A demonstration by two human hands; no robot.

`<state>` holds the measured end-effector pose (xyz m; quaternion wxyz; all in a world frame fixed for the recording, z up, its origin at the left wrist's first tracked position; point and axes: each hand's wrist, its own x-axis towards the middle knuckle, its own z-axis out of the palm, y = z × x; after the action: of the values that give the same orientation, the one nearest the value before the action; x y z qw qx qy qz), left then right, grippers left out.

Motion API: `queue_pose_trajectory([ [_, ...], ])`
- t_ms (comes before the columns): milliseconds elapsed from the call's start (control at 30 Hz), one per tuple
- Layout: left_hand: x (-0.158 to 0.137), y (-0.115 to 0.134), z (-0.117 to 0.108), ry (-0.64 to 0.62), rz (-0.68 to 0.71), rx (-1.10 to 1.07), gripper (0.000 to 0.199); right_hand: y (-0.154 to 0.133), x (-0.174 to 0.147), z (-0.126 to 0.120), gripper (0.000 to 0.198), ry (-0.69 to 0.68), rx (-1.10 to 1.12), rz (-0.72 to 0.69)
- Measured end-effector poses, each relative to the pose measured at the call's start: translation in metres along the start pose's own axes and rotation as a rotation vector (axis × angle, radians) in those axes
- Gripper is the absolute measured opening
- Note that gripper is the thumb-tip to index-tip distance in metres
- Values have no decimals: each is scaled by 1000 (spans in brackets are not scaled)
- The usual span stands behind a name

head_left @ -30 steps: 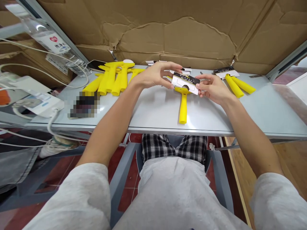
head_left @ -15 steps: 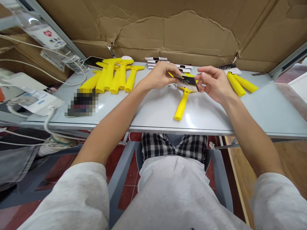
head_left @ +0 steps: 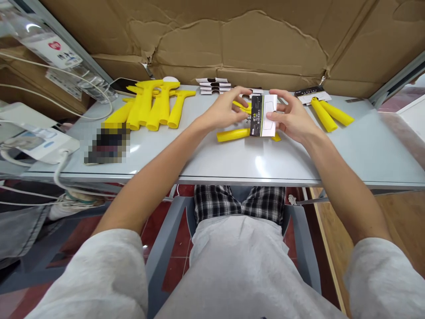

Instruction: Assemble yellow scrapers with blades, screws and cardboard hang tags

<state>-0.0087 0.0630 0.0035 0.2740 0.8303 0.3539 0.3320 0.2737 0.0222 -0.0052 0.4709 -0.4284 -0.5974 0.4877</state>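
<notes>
My right hand point(head_left: 292, 116) grips a black-and-white printed packaging card point(head_left: 264, 116) by its right side, thumb in front and fingers behind. The card faces me, its black printed strip on the left. At the card's left edge is my left hand point(head_left: 229, 106), fingers apart and curved, holding nothing that I can see. A yellow plastic handle point(head_left: 232, 135) lies on the table below and behind the card, its tube end pointing left; the card hides its middle. Another yellow piece point(head_left: 242, 106) shows between my hands, with small metal bits point(head_left: 247, 120) near it, partly hidden.
Several yellow T-shaped handles point(head_left: 146, 104) are piled at the left, beside a pixelated dark item point(head_left: 108, 144). Folded cards point(head_left: 214, 86) are stacked at the back. Two yellow handles point(head_left: 327, 115) with a card point(head_left: 312, 94) lie right. A cardboard sheet point(head_left: 232, 44) stands behind the table point(head_left: 215, 164).
The card has turned from lying tilted between both hands to facing me in my right hand. My left fingers have come off it. The yellow handle below has swung to point left.
</notes>
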Motion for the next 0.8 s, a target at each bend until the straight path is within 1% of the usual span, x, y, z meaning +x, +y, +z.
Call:
queue_pose_trajectory([
  [33, -4, 2, 0, -23, -44, 63, 63, 0, 0, -3, 97, 29, -21, -10],
  [67, -9, 5, 0, -53, -69, 127, 60, 0, 1, -6, 94, 48, -39, -14],
  [133, -18, 13, -1, -102, -66, 243, 48, -1, 1, -11, 90, 59, -60, -3],
  [200, -26, 23, -2, -105, -39, 325, 42, -4, 1, -13, 88, 51, -66, 14],
  [267, -33, 34, -2, -96, -24, 373, 41, -7, 0, -13, 90, 58, -71, 18],
  [333, -39, 43, -2, -113, -16, 395, 39, -13, -3, -13, 92, 80, -85, 12],
  [433, -43, 49, -2, -142, -1, 392, 35, -23, -10, -13, 91, 110, -96, 12],
  [533, -37, 42, -6, -87, -7, 376, 31, -28, -22, -16, 93, 118, -126, 17],
  [633, -22, 25, -15, -35, 16, 382, 31, -26, -36, -23, 91, 151, -199, 12],
  [733, -2, 9, -20, -75, 128, 394, 34, -20, -53, -28, 85, 199, -261, -6],
  [800, 11, 2, -18, -129, 222, 386, 40, -19, -69, -25, 81, 204, -286, -31],
])
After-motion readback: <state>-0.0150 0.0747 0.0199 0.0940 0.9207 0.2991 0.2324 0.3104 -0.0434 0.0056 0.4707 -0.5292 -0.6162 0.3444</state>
